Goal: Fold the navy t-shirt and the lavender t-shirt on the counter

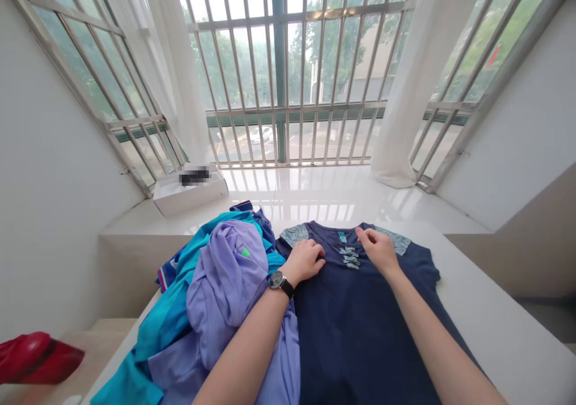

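Observation:
A navy short-sleeved shirt [355, 321] with patterned shoulder panels lies spread flat, its neckline toward the window. Small patterned bows [350, 257] run down its front below a teal neck label [342, 237]. My left hand [306, 260], a watch [279, 282] on its wrist, rests on the shirt's left chest with fingers slightly bent and thumb apart. At the right side of the neckline, my right hand [378, 249] has its fingers curled in and closed on the shirt's edge. Beside my left forearm, a lavender garment [234, 273] is heaped on a turquoise one [168, 309].
Dark blue clothing [168, 273] shows under the heap. A white box [191, 190] stands on the glossy white sill [310, 195] at the back left. White curtains [400, 93] hang before a barred window. Something red and blurred [38, 357] is at lower left.

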`<state>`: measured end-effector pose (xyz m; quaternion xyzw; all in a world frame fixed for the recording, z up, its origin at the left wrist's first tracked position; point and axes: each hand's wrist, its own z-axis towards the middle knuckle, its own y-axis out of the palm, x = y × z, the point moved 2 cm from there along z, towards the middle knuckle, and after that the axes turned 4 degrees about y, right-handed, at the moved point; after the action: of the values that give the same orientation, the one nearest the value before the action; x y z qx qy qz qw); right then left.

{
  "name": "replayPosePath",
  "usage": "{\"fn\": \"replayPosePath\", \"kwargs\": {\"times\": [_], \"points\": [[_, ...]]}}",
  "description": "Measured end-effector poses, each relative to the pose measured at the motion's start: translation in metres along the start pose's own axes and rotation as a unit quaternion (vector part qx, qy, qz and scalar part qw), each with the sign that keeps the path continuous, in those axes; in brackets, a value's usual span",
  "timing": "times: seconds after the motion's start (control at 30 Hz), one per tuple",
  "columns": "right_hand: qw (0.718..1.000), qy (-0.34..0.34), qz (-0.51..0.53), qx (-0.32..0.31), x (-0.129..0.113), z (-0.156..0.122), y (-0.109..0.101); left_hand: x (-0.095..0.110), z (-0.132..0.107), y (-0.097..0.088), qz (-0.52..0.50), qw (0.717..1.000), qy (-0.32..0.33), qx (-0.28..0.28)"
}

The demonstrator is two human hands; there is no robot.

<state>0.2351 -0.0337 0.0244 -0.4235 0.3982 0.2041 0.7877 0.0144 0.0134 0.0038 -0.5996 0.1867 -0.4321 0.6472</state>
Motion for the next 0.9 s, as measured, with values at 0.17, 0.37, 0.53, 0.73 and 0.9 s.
{"fn": "replayPosePath", "kwargs": {"times": [0.17,0.37,0.53,0.73,0.9], "points": [[0.983,-0.096,-0.151,0.04,0.045,-0.005,0.008,0.003,-0.002,-0.002,-0.009,1.0,0.011,-0.012],[0.936,-0.065,-0.343,-0.053,0.065,-0.005,0.021,0.006,-0.007,-0.019,0.004,0.999,0.015,-0.048],[0.903,0.002,-0.414,-0.115,0.07,-0.002,0.025,-0.009,-0.013,-0.032,0.045,0.995,-0.072,-0.045],[0.895,0.039,-0.429,-0.12,0.073,0.007,0.015,-0.02,-0.017,-0.023,0.079,0.98,-0.172,-0.056],[0.897,0.048,-0.424,-0.115,0.077,0.009,0.012,-0.013,-0.019,-0.032,0.096,0.971,-0.202,-0.084]]}}
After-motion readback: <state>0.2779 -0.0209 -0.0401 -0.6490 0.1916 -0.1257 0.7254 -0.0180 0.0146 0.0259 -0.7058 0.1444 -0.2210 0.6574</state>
